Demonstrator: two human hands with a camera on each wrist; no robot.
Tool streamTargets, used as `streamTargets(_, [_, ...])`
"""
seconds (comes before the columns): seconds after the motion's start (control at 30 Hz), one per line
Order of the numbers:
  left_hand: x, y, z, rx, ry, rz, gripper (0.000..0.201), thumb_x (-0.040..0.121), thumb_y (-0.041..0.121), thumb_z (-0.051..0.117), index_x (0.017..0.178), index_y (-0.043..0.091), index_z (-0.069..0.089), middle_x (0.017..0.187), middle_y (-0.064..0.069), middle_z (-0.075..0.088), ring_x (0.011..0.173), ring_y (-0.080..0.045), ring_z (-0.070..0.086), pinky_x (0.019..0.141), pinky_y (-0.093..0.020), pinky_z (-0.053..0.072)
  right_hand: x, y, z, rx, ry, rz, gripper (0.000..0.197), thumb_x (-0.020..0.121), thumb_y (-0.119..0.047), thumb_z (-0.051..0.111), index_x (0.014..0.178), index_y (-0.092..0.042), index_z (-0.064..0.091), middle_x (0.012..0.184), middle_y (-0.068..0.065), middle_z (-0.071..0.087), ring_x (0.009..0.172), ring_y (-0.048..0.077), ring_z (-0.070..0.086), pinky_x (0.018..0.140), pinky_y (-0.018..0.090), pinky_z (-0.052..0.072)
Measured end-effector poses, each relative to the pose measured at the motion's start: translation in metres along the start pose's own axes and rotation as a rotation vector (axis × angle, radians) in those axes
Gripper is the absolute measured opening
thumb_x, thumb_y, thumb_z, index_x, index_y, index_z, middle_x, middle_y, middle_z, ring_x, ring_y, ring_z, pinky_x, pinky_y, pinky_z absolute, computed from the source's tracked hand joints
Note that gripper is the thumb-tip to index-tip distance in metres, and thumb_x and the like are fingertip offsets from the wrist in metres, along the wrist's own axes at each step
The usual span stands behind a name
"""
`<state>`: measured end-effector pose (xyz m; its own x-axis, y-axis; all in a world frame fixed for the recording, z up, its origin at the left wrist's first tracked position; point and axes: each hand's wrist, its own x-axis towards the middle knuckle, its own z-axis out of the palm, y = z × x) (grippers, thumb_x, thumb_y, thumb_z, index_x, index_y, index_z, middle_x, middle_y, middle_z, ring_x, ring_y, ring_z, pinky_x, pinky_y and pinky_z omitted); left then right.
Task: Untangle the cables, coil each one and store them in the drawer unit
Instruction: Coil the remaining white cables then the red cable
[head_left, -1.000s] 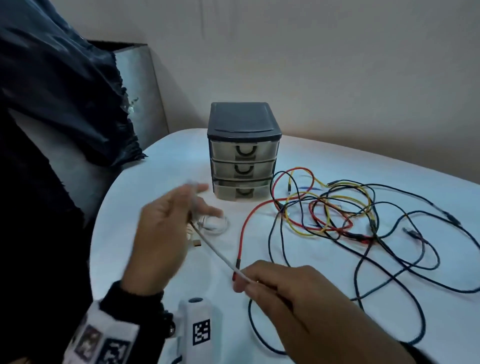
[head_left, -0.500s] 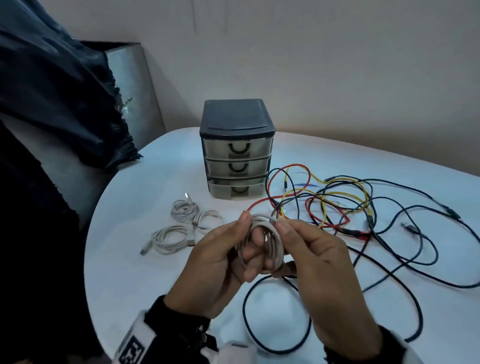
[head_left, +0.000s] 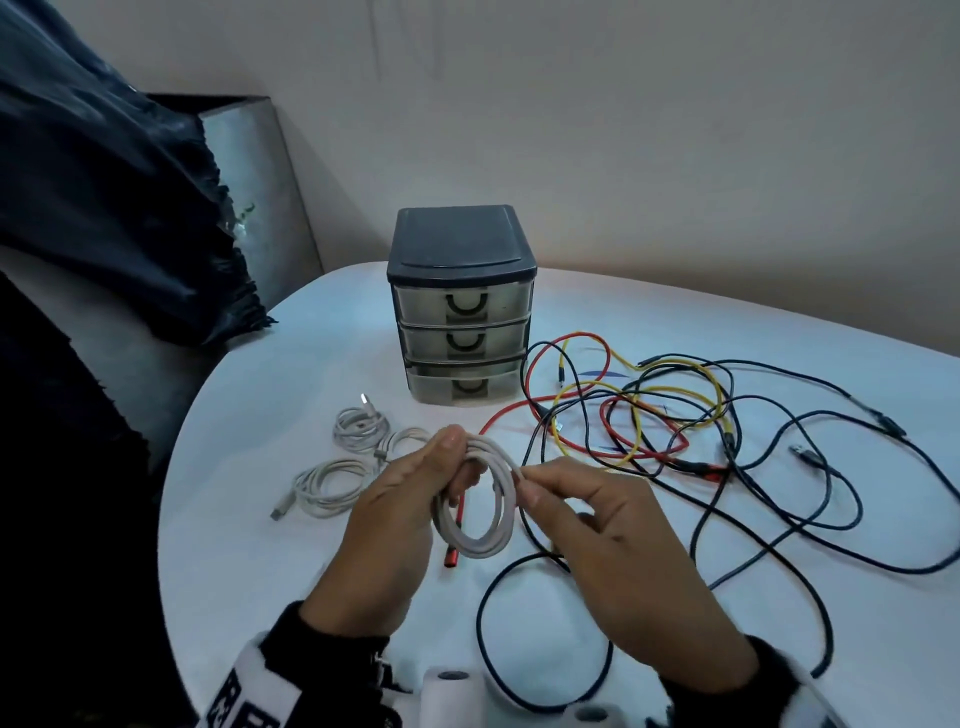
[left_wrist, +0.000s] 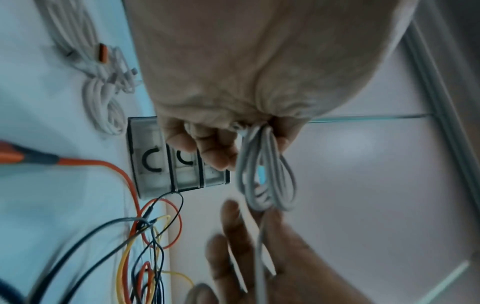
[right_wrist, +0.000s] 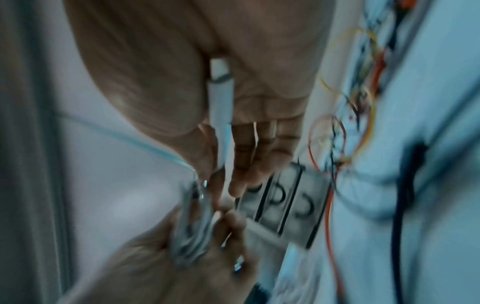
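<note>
My left hand (head_left: 415, 493) grips a coiled white cable (head_left: 480, 499) above the table, thumb on top of the loops. My right hand (head_left: 566, 499) pinches the coil's right side; in the right wrist view the cable's white end (right_wrist: 221, 96) runs between thumb and fingers. In the left wrist view the coil (left_wrist: 265, 170) hangs from the left hand's fingers. The drawer unit (head_left: 462, 306) stands behind, all three drawers shut. A tangle of red, yellow and dark cables (head_left: 649, 421) spreads to the right.
Three coiled white cables (head_left: 343, 462) lie on the white table (head_left: 249, 545) left of my hands. A red cable end (head_left: 451, 558) lies under the coil. A dark cable loop (head_left: 545, 623) lies near the front edge. Dark cloth (head_left: 104, 208) hangs at the left.
One second ago the white cable was stretched between my hands. It is now wound into a coil, and my hands hold it slightly lower and more open toward the camera.
</note>
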<state>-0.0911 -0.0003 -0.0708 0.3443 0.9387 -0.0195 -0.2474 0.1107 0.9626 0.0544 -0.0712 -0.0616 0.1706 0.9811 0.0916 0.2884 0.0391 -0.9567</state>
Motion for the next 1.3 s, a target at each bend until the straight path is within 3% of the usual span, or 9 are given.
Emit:
streamTargets(0.13, [-0.004, -0.005, 0.002, -0.062, -0.082, -0.078, 0.058, 0.085, 0.037, 0.067, 0.086, -0.020, 0.056, 0.072, -0.007, 0.047, 0.082, -0.022, 0.043, 0.086, -0.040, 0.032, 0.001, 0.006, -0.013, -0.666, -0.056, -0.072, 0.019, 0.096, -0.039, 0.053, 0.099, -0.035, 0.071, 0.085, -0.013, 0.061, 0.081, 0.007, 0.056, 0.072, 0.025, 0.045])
streamTargets(0.33, [-0.006, -0.003, 0.003, 0.012, -0.075, -0.048, 0.072, 0.083, 0.054, 0.056, 0.097, -0.016, 0.055, 0.064, 0.006, 0.042, 0.081, -0.026, 0.035, 0.080, -0.042, 0.028, -0.003, -0.005, -0.008, -0.759, -0.012, -0.059, 0.013, 0.093, -0.034, 0.055, 0.101, -0.035, 0.065, 0.086, -0.015, 0.070, 0.084, 0.008, 0.063, 0.078, 0.031, 0.051])
streamTargets(0.47, [-0.003, -0.005, -0.001, -0.034, -0.023, -0.066, 0.048, 0.084, 0.047, 0.053, 0.071, 0.001, 0.056, 0.069, -0.002, 0.048, 0.090, -0.024, 0.050, 0.086, -0.041, 0.038, -0.003, -0.002, -0.008, -0.793, 0.213, -0.231, 0.011, 0.086, -0.022, 0.060, 0.089, -0.029, 0.068, 0.086, -0.015, 0.063, 0.078, 0.009, 0.057, 0.064, 0.026, 0.050])
streamTargets(0.57, [-0.002, -0.010, -0.004, -0.006, -0.027, -0.070, 0.045, 0.080, 0.055, 0.059, 0.057, 0.017, 0.054, 0.079, -0.007, 0.055, 0.095, -0.024, 0.054, 0.086, -0.041, 0.037, -0.001, 0.002, -0.008, -0.803, 0.362, -0.283, 0.016, 0.084, -0.004, 0.071, 0.092, -0.018, 0.073, 0.079, -0.004, 0.068, 0.069, 0.019, 0.064, 0.058, 0.036, 0.056])
streamTargets(0.7, [-0.001, -0.012, -0.002, -0.005, -0.023, -0.096, 0.057, 0.070, 0.067, 0.060, 0.062, 0.011, 0.057, 0.088, -0.012, 0.060, 0.097, -0.024, 0.057, 0.083, -0.044, 0.034, 0.002, 0.002, -0.006, -0.445, 0.332, -0.098, 0.016, 0.091, -0.007, 0.064, 0.091, -0.021, 0.073, 0.072, -0.007, 0.070, 0.063, 0.011, 0.069, 0.058, 0.033, 0.059])
streamTargets(0.9, [-0.004, -0.006, 0.003, -0.211, -0.061, -0.136, 0.070, 0.085, 0.042, 0.058, 0.101, -0.026, 0.052, 0.094, -0.018, 0.061, 0.093, -0.025, 0.063, 0.089, -0.038, 0.046, 0.009, -0.008, 0.002, 0.476, 0.244, 0.308, 0.012, 0.091, 0.001, 0.061, 0.094, -0.004, 0.072, 0.078, 0.014, 0.075, 0.065, 0.023, 0.072, 0.059, 0.024, 0.059])
streamTargets(1.0, [-0.004, -0.009, 0.007, -0.274, -0.068, -0.196, 0.057, 0.089, 0.036, 0.048, 0.109, -0.017, 0.055, 0.094, -0.017, 0.070, 0.087, -0.023, 0.069, 0.075, -0.029, 0.056, 0.008, -0.004, 0.009, 0.601, 0.144, 0.350, 0.010, 0.088, 0.001, 0.062, 0.092, 0.000, 0.071, 0.085, 0.022, 0.074, 0.070, 0.027, 0.071, 0.063, 0.029, 0.059])
streamTargets(1.17, [-0.003, -0.011, 0.008, -0.236, 0.063, -0.156, 0.047, 0.082, 0.043, 0.051, 0.096, 0.002, 0.070, 0.091, -0.017, 0.065, 0.082, -0.020, 0.064, 0.071, -0.027, 0.054, 0.004, 0.002, 0.015, 0.542, -0.082, 0.349, 0.020, 0.090, -0.006, 0.056, 0.091, -0.005, 0.076, 0.102, 0.019, 0.073, 0.099, 0.031, 0.066, 0.101, 0.049, 0.046])
streamTargets(1.3, [-0.001, -0.013, 0.015, -0.015, 0.200, -0.016, 0.041, 0.090, 0.047, 0.047, 0.091, 0.010, 0.067, 0.091, -0.008, 0.067, 0.088, -0.019, 0.062, 0.082, -0.032, 0.051, -0.001, -0.010, 0.017, 0.588, -0.131, 0.334, 0.017, 0.078, -0.025, 0.063, 0.081, -0.014, 0.077, 0.098, 0.008, 0.074, 0.099, 0.021, 0.068, 0.095, 0.047, 0.052])
